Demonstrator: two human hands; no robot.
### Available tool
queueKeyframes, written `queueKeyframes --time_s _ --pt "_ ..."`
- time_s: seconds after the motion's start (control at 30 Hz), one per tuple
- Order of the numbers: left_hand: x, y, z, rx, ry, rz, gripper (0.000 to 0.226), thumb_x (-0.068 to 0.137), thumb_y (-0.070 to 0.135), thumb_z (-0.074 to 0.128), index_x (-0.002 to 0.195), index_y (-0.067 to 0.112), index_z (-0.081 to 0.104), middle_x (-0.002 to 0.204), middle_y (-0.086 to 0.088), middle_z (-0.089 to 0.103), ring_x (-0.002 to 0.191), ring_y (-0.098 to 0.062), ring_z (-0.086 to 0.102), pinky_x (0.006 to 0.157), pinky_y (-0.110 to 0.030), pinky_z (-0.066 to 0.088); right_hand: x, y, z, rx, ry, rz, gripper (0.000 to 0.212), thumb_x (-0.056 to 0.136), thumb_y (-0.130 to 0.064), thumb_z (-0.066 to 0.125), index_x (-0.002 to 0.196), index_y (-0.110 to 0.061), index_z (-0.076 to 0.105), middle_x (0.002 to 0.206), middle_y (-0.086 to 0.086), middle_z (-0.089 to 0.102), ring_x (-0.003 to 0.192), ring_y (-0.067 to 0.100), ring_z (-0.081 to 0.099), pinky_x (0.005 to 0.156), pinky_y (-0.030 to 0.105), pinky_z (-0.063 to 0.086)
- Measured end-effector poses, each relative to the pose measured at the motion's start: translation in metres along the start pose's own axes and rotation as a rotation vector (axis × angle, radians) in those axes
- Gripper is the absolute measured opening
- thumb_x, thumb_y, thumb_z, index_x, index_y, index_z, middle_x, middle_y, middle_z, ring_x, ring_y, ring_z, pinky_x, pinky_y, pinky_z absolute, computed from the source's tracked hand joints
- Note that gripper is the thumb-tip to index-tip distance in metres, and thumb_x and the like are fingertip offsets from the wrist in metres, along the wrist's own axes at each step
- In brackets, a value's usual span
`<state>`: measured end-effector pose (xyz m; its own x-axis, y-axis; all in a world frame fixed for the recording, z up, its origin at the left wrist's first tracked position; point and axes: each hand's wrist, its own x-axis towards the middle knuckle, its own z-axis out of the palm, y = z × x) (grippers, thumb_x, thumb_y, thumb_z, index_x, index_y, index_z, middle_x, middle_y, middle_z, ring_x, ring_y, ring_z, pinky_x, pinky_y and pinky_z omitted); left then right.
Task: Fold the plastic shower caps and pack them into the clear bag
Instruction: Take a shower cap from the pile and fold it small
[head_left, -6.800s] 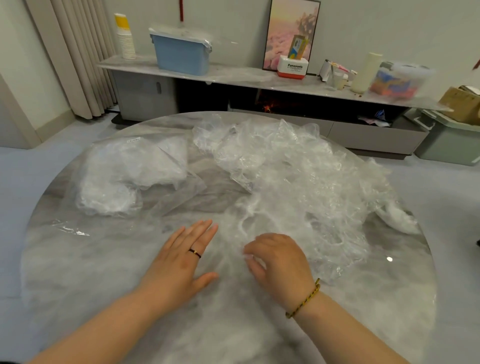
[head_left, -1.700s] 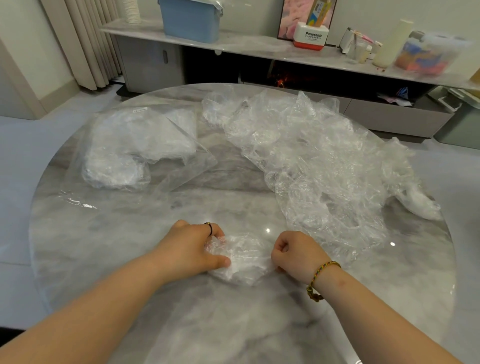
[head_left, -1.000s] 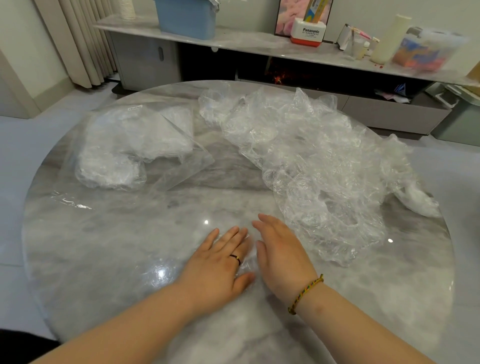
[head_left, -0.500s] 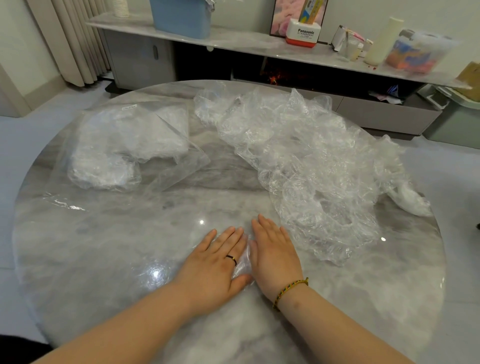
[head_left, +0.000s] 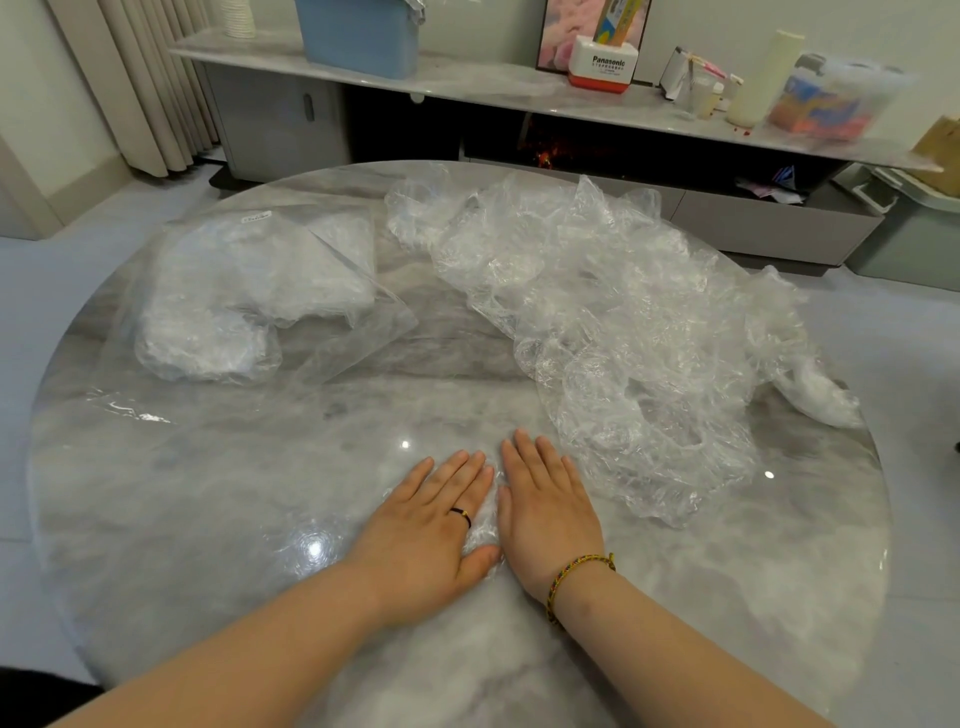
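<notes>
Clear bag (head_left: 249, 291) w/ folded caps inside; left hand (head_left: 434, 525) & right hand (head_left: 548, 506) flat, fingers spread, pressing cap (head_left: 483, 527).

Folded cap (head_left: 483, 525) flat under palms

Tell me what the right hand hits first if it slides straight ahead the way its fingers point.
The right hand lies flat with its fingers pointing away and slightly left. Straight ahead is bare marble table. The loose pile of shower caps lies just to the right; its near left edge would probably brush the hand first, though depth is unclear.
</notes>
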<state>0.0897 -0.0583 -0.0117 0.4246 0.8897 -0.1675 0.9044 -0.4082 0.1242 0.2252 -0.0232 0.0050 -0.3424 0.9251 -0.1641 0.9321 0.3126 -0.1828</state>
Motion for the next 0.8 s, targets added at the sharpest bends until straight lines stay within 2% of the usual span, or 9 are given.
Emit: queueKeyframes --time_s 0.07,0.13,0.2,0.27,0.37,0.43,0.53,0.7,0.8 --pt "0.002 -0.001 0.001 -0.006 0.013 -0.076 0.076 0.096 0.048 0.0 0.117 0.005 0.059 0.118 -0.003 0.064 0.115 -0.015 0.055 0.101 -0.03 0.019 0.0 0.001 0.001 -0.001 -0.004 -0.002 0.104 0.049 -0.041 -0.028 0.148 -0.019 -0.006 0.155 -0.004 -0.013 0.143 0.014 -0.013 0.101 0.024 -0.02" --pt "0.001 0.002 -0.007 -0.003 0.017 -0.117 0.078 0.092 0.055 -0.008 0.127 0.002 0.039 0.134 -0.009 0.051 0.128 -0.015 0.033 0.105 -0.028 0.011 0.001 0.0 -0.001 0.016 -0.005 -0.009 0.104 0.049 -0.041 -0.028 0.148 -0.019 -0.006 0.155 -0.002 -0.014 0.143 0.014 -0.013 0.102 0.024 -0.019" --pt "0.004 0.002 -0.008 0.017 0.065 -0.08 0.097 0.066 0.071 -0.028 0.136 0.01 -0.003 0.149 -0.004 -0.008 0.134 -0.013 -0.014 0.105 -0.021 -0.018 0.0 0.0 -0.001 0.006 -0.011 -0.005 0.105 0.048 -0.041 -0.028 0.148 -0.02 -0.006 0.155 0.0 -0.014 0.143 0.016 -0.014 0.102 0.025 -0.02" --pt "0.004 0.002 -0.012 -0.093 0.01 -0.057 0.11 0.048 0.083 -0.025 0.136 0.017 -0.023 0.134 0.011 -0.033 0.124 -0.003 -0.034 0.098 -0.017 -0.029 -0.002 0.0 -0.004 0.025 -0.008 -0.005 0.105 0.048 -0.043 -0.026 0.148 -0.021 -0.003 0.156 0.002 -0.013 0.143 0.017 -0.013 0.104 0.026 -0.019" --pt "0.008 -0.004 -0.021 -0.26 0.042 -0.127 0.111 0.05 0.073 -0.006 0.148 0.024 0.014 0.151 0.016 -0.005 0.139 0.0 -0.007 0.104 -0.011 -0.01 0.0 0.003 -0.004 0.064 0.072 -0.017 0.097 0.061 -0.05 -0.009 0.141 -0.014 0.032 0.152 0.011 0.019 0.142 0.027 0.014 0.115 0.033 0.006" --pt "0.006 -0.01 -0.031 -0.333 0.161 -0.242 0.087 0.068 0.074 0.012 0.141 0.03 0.033 0.15 0.014 0.024 0.137 -0.004 0.02 0.105 -0.013 0.007 0.003 0.004 -0.009 0.103 0.237 -0.048 0.056 0.082 -0.043 0.025 0.114 -0.01 0.058 0.129 0.01 0.048 0.125 0.031 0.04 0.106 0.035 0.029" --pt "0.0 -0.021 -0.041 -0.237 0.142 -0.382 0.062 0.086 0.056 0.048 0.139 0.028 0.034 0.138 0.012 0.038 0.128 -0.01 0.033 0.103 -0.023 0.02 0.003 0.011 -0.019 0.165 0.086 -0.066 0.023 0.091 -0.029 0.048 0.108 -0.016 0.056 0.126 -0.004 0.042 0.124 0.015 0.03 0.101 0.018 0.02" --pt "0.0 -0.024 -0.044 -0.195 -0.011 -0.435 0.056 0.079 0.055 0.059 0.122 0.022 0.046 0.119 0.007 0.052 0.116 -0.015 0.042 0.092 -0.025 0.028 0.003 0.015 -0.025 0.218 0.051 -0.101 0.001 0.091 -0.023 0.05 0.091 -0.023 0.049 0.118 -0.006 0.044 0.117 0.011 0.032 0.097 0.015 0.022" --pt "0.0 -0.02 -0.046 -0.253 0.004 -0.405 0.029 0.08 0.05 0.061 0.086 0.025 0.048 0.091 0.009 0.048 0.106 -0.017 0.044 0.084 -0.024 0.028 0.004 0.014 -0.028 0.222 0.034 -0.128 0.016 0.09 -0.016 0.049 0.082 -0.026 0.04 0.099 -0.009 0.04 0.096 0.007 0.031 0.084 0.013 0.027"
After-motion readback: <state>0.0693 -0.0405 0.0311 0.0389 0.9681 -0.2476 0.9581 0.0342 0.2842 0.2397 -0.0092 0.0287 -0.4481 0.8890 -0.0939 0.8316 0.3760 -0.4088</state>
